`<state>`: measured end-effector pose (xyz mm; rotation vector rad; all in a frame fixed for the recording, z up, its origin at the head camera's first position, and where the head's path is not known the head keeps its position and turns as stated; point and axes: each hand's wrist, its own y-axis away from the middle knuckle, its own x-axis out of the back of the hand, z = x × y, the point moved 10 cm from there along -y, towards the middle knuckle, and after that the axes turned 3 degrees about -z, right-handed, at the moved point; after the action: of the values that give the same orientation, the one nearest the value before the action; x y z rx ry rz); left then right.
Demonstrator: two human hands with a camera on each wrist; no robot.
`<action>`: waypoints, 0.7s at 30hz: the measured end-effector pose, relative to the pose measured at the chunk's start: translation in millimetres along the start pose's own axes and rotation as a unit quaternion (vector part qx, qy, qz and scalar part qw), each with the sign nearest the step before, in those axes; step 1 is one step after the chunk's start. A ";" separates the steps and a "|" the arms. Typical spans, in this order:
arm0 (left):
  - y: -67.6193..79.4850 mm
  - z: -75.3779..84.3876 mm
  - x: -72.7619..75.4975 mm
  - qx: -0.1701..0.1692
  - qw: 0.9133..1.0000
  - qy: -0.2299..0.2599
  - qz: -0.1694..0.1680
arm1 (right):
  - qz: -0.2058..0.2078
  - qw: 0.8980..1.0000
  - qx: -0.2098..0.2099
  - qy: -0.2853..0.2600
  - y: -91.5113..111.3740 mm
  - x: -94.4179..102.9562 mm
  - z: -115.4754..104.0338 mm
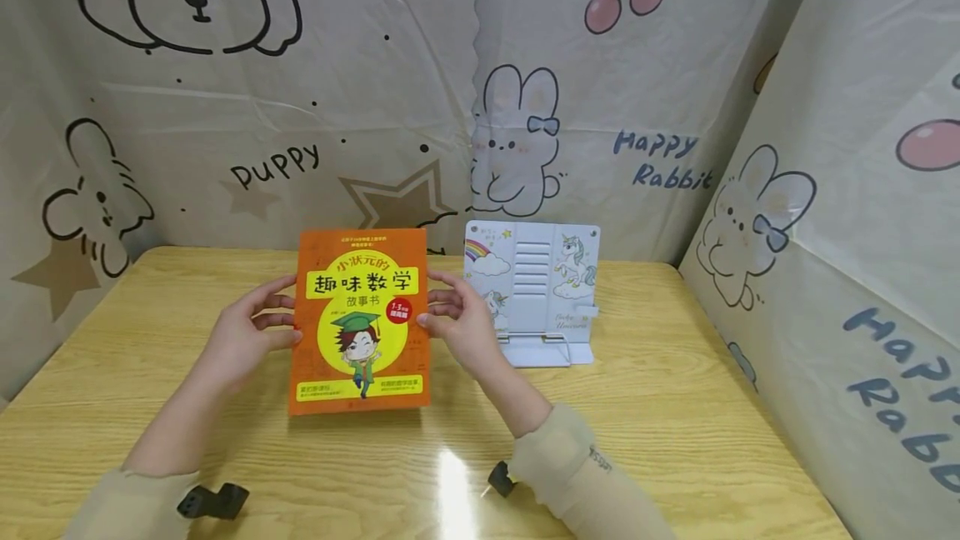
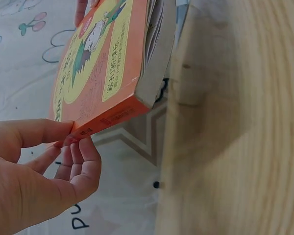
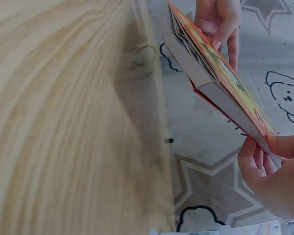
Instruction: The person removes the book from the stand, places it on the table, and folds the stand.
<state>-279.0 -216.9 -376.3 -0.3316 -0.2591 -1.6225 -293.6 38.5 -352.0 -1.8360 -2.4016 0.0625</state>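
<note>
An orange and yellow children's math storybook (image 1: 362, 382) is held up over the table, its cover facing the head camera. By its spine edge, my left hand (image 1: 251, 332) pinches it, thumb on the cover and fingers behind. My right hand (image 1: 461, 323) grips the opposite edge the same way. The left wrist view shows the thumb and fingers of the left hand (image 2: 49, 166) at the spine of the book (image 2: 112, 63). In the right wrist view, the page edges of the book (image 3: 206, 68) show, with the right hand (image 3: 279, 171) at one corner.
A white unicorn-print book stand (image 1: 534, 282) stands upright on the wooden table (image 1: 660, 407), just beyond the right hand. Cloth printed with cartoon animals (image 1: 390, 107) hangs behind the table and along its sides.
</note>
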 end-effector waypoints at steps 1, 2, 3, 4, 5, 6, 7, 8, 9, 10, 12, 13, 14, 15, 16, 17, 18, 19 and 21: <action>-0.1 -3.2 0.4 0.005 1.000 0.000 -0.002 | 0.000 1.000 -0.003 0.000 -0.6 -1.7 1.8; -0.4 -6.1 0.8 0.008 1.000 0.001 -0.004 | 0.001 1.000 -0.005 -0.001 -0.9 -3.4 3.2; -0.7 -8.7 1.3 0.011 1.000 -0.002 -0.006 | 0.001 1.000 -0.007 -0.002 -1.4 -4.8 4.7; -1.1 -10.9 1.9 0.013 1.000 -0.003 -0.007 | 0.002 1.000 -0.009 -0.002 -2.0 -6.1 6.6; -1.3 -13.0 2.5 0.016 1.000 -0.005 -0.007 | 0.002 1.000 -0.011 -0.003 -2.2 -7.3 8.7; -1.6 -15.2 2.8 0.019 1.000 -0.007 -0.009 | 0.002 1.000 -0.013 -0.003 -2.9 -8.4 11.4; -1.8 -17.1 3.0 0.022 1.000 -0.009 -0.011 | 0.003 1.000 -0.013 -0.002 -3.6 -9.2 13.8; -1.9 -19.1 3.2 0.026 1.000 -0.013 -0.012 | 0.003 1.000 -0.014 0.000 -5.3 -9.8 18.2; -1.9 -21.2 3.3 0.030 0.999 -0.017 -0.014 | 0.003 1.000 -0.015 0.002 -7.5 -10.2 23.6; -1.9 -23.2 3.2 0.035 0.999 -0.019 -0.017 | 0.003 1.000 -0.017 0.004 -9.7 -10.5 29.5; -2.0 -27.0 2.7 0.044 0.999 -0.018 -0.022 | 0.003 1.000 -0.017 0.009 -14.4 -11.1 40.8; -2.2 -28.7 2.4 0.048 0.998 -0.018 -0.025 | 0.004 1.000 -0.016 0.012 -16.7 -11.4 45.4; -2.5 -30.2 2.3 0.051 0.998 -0.018 -0.027 | 0.005 1.000 -0.016 0.016 -18.9 -11.4 50.3; -2.9 -31.8 2.1 0.054 0.998 -0.014 -0.029 | 0.006 1.000 -0.016 0.017 -20.2 -11.8 53.9; -3.5 -33.5 1.9 0.056 0.998 -0.011 -0.032 | 0.007 1.000 -0.019 0.020 -21.5 -12.2 57.2; -4.1 -35.2 1.8 0.059 0.998 -0.008 -0.034 | 0.009 0.999 -0.022 0.022 -22.5 -12.8 59.7; -4.8 -36.9 1.7 0.061 0.997 -0.005 -0.037 | 0.010 0.999 -0.025 0.024 -23.1 -13.3 61.6; -5.5 -38.7 1.8 0.064 0.997 -0.003 -0.040 | 0.010 0.999 -0.029 0.025 -23.7 -14.0 63.7; -6.9 -42.2 1.9 0.069 0.997 0.001 -0.046 | 0.009 0.999 -0.040 0.024 -25.3 -15.8 68.5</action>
<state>-288.4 -233.4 -414.6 -0.2156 -0.3867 -1.6848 -321.8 19.3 -418.4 -1.8720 -2.3884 -0.0759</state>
